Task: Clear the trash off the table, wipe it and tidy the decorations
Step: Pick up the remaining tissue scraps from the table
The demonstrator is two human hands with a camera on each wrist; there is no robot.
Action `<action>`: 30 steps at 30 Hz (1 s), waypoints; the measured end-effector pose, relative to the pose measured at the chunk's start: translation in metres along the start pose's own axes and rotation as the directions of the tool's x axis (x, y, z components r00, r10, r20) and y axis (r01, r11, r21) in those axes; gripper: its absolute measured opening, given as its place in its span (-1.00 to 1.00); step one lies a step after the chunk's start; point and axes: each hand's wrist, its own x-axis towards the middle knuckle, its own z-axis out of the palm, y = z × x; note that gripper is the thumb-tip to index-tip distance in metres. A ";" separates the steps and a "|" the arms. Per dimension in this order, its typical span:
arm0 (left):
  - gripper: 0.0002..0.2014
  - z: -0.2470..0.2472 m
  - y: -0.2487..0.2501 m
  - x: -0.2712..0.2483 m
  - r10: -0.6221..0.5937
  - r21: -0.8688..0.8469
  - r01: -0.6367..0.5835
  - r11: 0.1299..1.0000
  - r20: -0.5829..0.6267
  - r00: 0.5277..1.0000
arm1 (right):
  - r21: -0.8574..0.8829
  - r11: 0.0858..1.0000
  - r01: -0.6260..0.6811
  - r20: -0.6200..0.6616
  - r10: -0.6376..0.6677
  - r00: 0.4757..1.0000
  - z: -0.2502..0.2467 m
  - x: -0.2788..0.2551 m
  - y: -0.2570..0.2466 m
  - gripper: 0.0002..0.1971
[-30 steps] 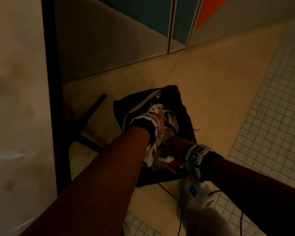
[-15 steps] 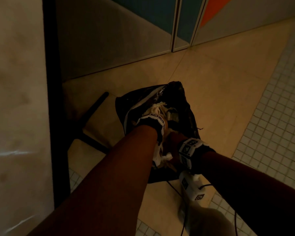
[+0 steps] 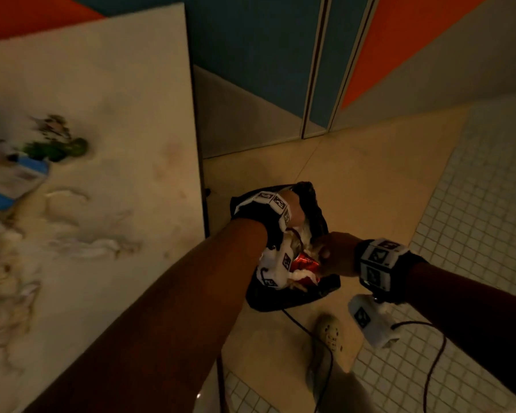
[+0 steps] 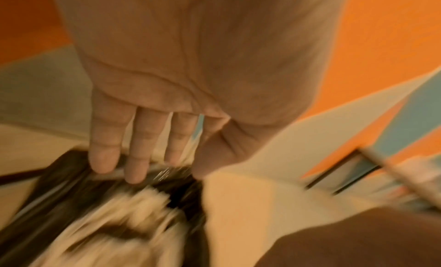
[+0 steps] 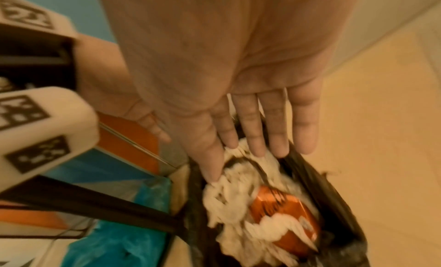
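Observation:
A black trash bag (image 3: 280, 299) stands open on the floor beside the table (image 3: 131, 84). It holds crumpled white tissues (image 5: 233, 191) and a red can (image 3: 306, 262), seen orange in the right wrist view (image 5: 284, 214). My left hand (image 3: 292, 210) hovers over the bag's far side with its fingers straight (image 4: 143, 163), their tips close to the shiny rim (image 4: 59, 186). My right hand (image 3: 328, 251) hangs over the bag's right side, palm down and fingers straight (image 5: 253, 139), just above the tissues. Neither hand holds anything. More crumpled tissues (image 3: 81, 242) lie on the stained tabletop.
A small green plant (image 3: 54, 144) and a blue box (image 3: 12, 180) sit at the table's left. The black table leg (image 3: 204, 186) stands just left of the bag. My shoe (image 3: 328, 332) and a black cable (image 3: 429, 368) lie on the floor below the bag.
The view has swung left and brought the tabletop in. My right hand has come up out of the bag, uncovering the red can. My left hand has risen above the bag's rim.

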 end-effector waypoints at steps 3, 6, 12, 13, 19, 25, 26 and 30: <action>-0.68 -0.026 -0.007 -0.046 0.088 -0.075 -0.098 0.992 -0.132 0.987 | -0.001 1.000 0.021 -0.047 -0.021 0.999 -0.017 -0.042 -0.012 -0.40; -0.64 -0.050 -0.029 -0.101 0.184 -0.172 -0.228 0.958 -0.237 0.954 | 0.017 0.999 0.034 -0.101 -0.032 0.994 -0.032 -0.075 -0.033 -0.40; -0.58 -0.070 -0.138 -0.222 0.168 -0.144 -0.237 0.961 -0.379 0.910 | 0.077 0.991 0.111 -0.281 -0.085 0.956 -0.042 -0.123 -0.104 -0.44; -0.58 -0.070 -0.163 -0.239 0.149 -0.131 -0.215 0.968 -0.388 0.909 | 0.095 0.987 0.131 -0.312 -0.095 0.945 -0.040 -0.128 -0.119 -0.44; -0.62 -0.060 -0.301 -0.307 -0.065 -0.073 0.043 0.996 -0.334 0.940 | 0.120 0.972 0.201 -0.388 -0.140 0.911 -0.019 -0.143 -0.220 -0.41; -0.76 -0.047 -0.392 -0.340 -0.167 -0.038 0.166 0.985 -0.414 0.895 | 0.049 0.981 0.189 -0.367 -0.158 0.917 -0.005 -0.128 -0.308 -0.32; -0.74 -0.046 -0.400 -0.342 -0.192 -0.081 0.175 0.981 -0.438 0.878 | 0.041 0.982 0.182 -0.368 -0.154 0.917 -0.004 -0.124 -0.318 -0.30; -0.60 -0.036 -0.423 -0.328 -0.261 -0.239 0.153 0.959 -0.528 0.808 | -0.042 0.988 0.149 -0.363 -0.154 0.919 0.001 -0.105 -0.348 -0.12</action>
